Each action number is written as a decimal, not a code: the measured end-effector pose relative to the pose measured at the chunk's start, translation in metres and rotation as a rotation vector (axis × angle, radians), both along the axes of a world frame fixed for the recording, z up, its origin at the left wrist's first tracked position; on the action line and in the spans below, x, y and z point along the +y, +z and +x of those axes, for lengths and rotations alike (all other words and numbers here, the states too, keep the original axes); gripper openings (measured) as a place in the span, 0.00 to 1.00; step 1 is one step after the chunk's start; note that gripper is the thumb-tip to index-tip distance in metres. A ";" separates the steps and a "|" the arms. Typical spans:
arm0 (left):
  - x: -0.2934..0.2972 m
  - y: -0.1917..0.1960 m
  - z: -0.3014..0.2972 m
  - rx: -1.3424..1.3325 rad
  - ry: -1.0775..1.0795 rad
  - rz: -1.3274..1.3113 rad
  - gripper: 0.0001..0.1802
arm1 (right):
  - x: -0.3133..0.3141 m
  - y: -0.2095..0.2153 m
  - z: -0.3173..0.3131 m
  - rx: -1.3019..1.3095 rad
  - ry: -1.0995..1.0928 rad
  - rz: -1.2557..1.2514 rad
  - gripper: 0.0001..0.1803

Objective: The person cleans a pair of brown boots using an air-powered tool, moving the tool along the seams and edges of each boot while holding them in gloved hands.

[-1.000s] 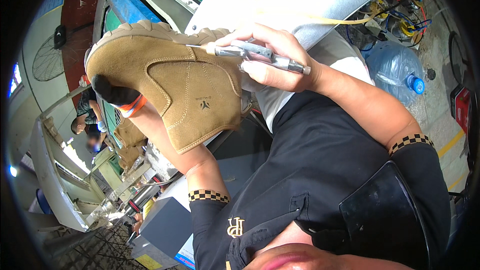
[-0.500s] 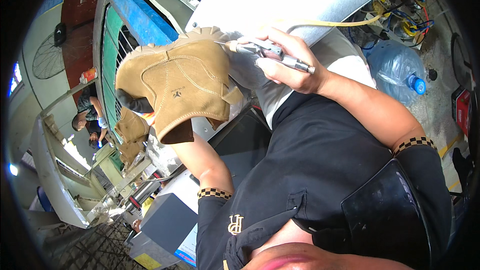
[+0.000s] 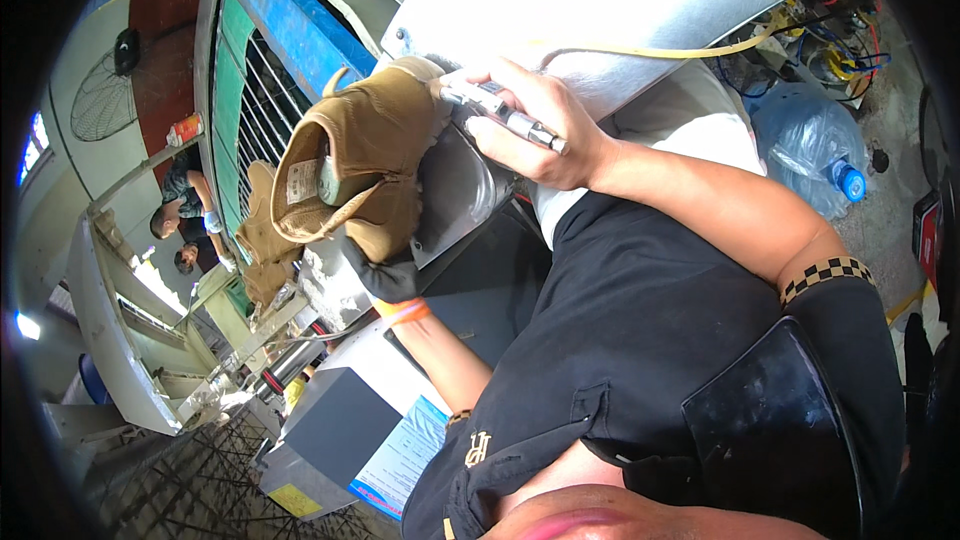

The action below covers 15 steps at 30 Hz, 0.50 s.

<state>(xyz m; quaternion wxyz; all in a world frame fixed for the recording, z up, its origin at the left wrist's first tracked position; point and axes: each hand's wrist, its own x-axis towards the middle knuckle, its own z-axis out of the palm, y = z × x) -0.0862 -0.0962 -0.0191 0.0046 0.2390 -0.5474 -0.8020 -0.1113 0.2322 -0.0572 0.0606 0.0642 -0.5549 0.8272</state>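
You hold a tan suede work boot (image 3: 375,130) in front of you, just left of your right hand (image 3: 560,122), its open collar turned toward the camera and its long axis running from the heel at the top down to the toe near your gloved left hand (image 3: 385,275). The left hand is the nearer one, in contact with the boot: its black-covered fingers curl in at the toe end, partly hidden, above an orange wristband (image 3: 402,312). Your right fingers are closed around a silver pen-shaped hand tool (image 3: 528,128), its front end directed left at the boot's shadowed sole side, near the heel; whether it touches cannot be told. Counted around you: one boot in hand, one tool, one yellow hose (image 3: 660,51) across the pale metal panel (image 3: 540,0), one large clear water jug (image 3: 800,155) with a blue cap at right, one wire-caged fan (image 3: 105,95) at far left, two co-workers (image 3: 185,202) beyond the boot, and, beside them, a cluster of tan footwear (image 3: 265,240) too overlapped to count.
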 end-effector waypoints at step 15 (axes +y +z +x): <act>0.126 0.021 0.087 -0.426 -0.158 0.243 0.42 | 0.000 -0.003 0.009 -0.073 0.002 -0.026 0.22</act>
